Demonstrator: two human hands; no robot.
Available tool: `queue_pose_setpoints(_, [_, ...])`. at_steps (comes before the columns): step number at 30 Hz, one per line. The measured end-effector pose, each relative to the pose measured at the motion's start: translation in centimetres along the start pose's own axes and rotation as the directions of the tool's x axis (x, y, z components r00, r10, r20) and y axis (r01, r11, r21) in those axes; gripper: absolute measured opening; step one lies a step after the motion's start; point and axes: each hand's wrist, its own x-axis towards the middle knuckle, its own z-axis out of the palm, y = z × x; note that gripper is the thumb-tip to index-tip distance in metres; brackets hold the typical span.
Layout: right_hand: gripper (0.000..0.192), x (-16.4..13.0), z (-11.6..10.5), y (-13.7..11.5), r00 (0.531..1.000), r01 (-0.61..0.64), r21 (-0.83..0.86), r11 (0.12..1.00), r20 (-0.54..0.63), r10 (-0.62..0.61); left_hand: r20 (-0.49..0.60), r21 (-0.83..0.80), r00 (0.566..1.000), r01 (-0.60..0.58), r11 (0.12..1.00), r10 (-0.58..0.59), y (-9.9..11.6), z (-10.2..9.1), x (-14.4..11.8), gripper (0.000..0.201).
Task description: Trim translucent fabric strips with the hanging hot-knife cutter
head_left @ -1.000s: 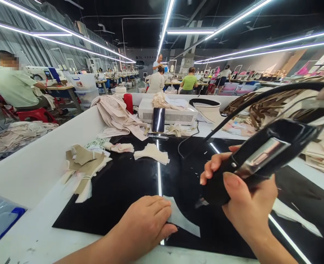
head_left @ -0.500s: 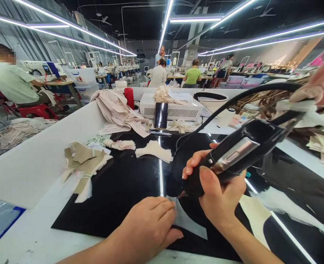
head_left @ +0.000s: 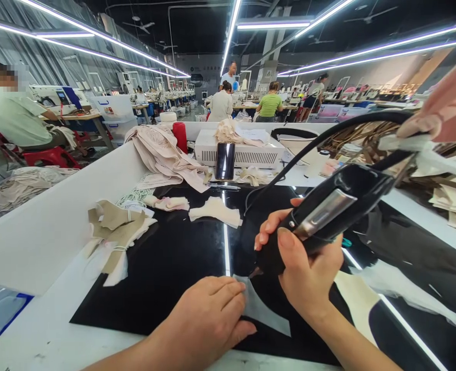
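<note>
The white worktop (head_left: 46,327) spreads under and around both hands, with a raised wall beyond them. Directly beneath the hands lies a glossy black mat (head_left: 166,268). A heap of pale fabric (head_left: 162,157) rests well beyond the left hand, next to a white vented box (head_left: 251,156) ahead of both hands. The black handheld tool (head_left: 324,216) is in the right hand (head_left: 305,275), whose fingers and thumb wrap its lower body; it tilts tip down, its cable (head_left: 367,117) arching above the right hand. The left hand (head_left: 208,319) lies palm down, fingers close together, pressing one end of a thin grey piece (head_left: 269,309) to the mat. That curved piece runs from under the left fingertips toward the right forearm; the tool's tip is just beside its upper edge, and whether they touch I cannot tell. A tied bundle of tan and white pieces (head_left: 125,226) sits beyond and left of the left hand. A pale yellow piece (head_left: 357,301) shows right of the right forearm, a cream piece (head_left: 216,211) beyond the left hand. Farther ahead of the hands, a phone (head_left: 225,162) stands before the box, a red cone (head_left: 179,137) by the heap, and a pen-like item (head_left: 224,187) at the mat's far edge.
</note>
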Motion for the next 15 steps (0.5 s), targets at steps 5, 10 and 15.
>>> queue_pose_setpoints(5, [0.041, 0.03, 0.23, 0.07, 1.000, -0.016, 0.038, 0.999, -0.005, 0.016, -0.010, 0.003, 1.000, -0.003, 1.000, 0.003, -0.06, 0.15, -0.05, 0.037])
queue_pose_setpoints(10, [0.039, -0.03, 0.55, 0.49, 1.000, -0.009, 0.062, 0.998, 0.030, 0.007, -0.009, 0.005, 1.000, -0.010, 1.000, 0.010, -0.01, 0.34, -0.02, 0.037])
queue_pose_setpoints(15, [0.039, -0.07, 0.61, 0.50, 1.000, -0.017, 0.048, 0.999, 0.022, 0.016, -0.003, -0.004, 1.000, -0.007, 1.000, 0.007, 0.13, 0.15, 0.08, 0.037])
